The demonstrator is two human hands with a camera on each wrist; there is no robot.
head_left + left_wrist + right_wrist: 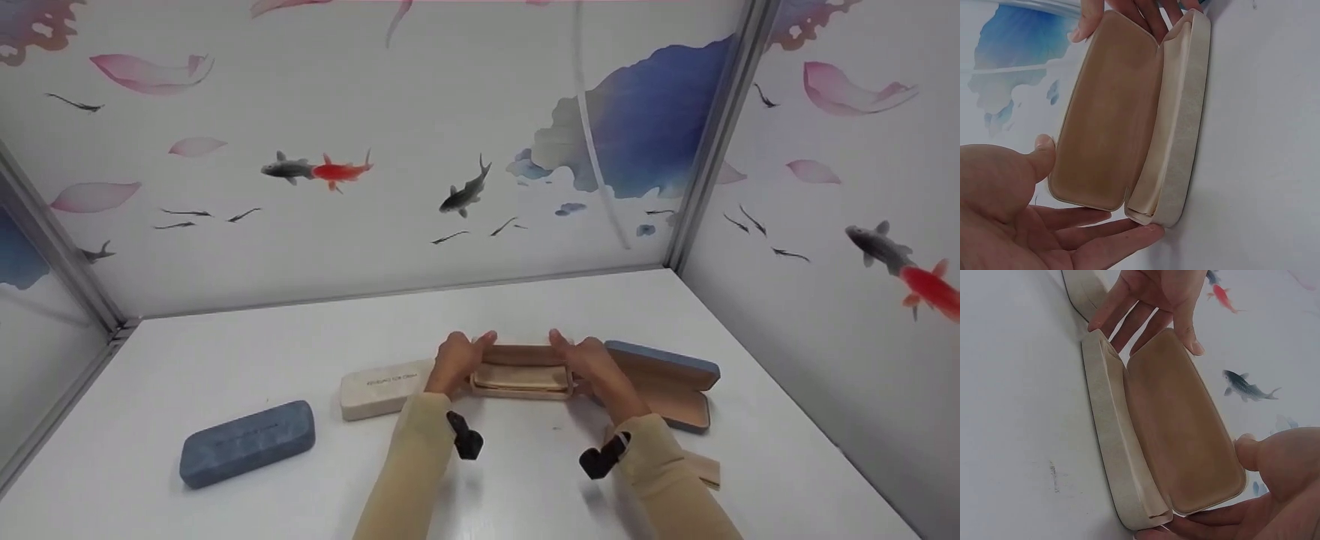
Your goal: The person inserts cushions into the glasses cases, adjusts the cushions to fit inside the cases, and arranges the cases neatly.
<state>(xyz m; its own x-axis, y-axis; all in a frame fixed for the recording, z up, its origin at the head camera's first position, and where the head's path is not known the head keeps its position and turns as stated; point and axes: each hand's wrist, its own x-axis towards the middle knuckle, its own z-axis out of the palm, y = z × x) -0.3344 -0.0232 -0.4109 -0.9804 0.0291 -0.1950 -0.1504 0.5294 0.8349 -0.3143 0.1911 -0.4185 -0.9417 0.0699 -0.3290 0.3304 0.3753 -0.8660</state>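
A cream glasses case [523,396] with a tan lining lies opened on the white table, its lid [1106,112] raised toward the back wall. Inside the base lies a folded beige cloth [521,376]. My left hand [456,361] holds the case at its left end, the thumb on the lid's edge and the fingers along the lid and base. At the opposite end my right hand [596,365] grips it the same way, its thumb [1248,451] on the lid's rim. Some fingertips are hidden behind the case.
Left of the hands lies a shut cream case [379,390] with printed lettering, and farther left a shut blue case [247,444]. An opened blue case [682,401] sits on the right. Below it a flat beige piece [703,471] is partly covered by the right sleeve [664,457].
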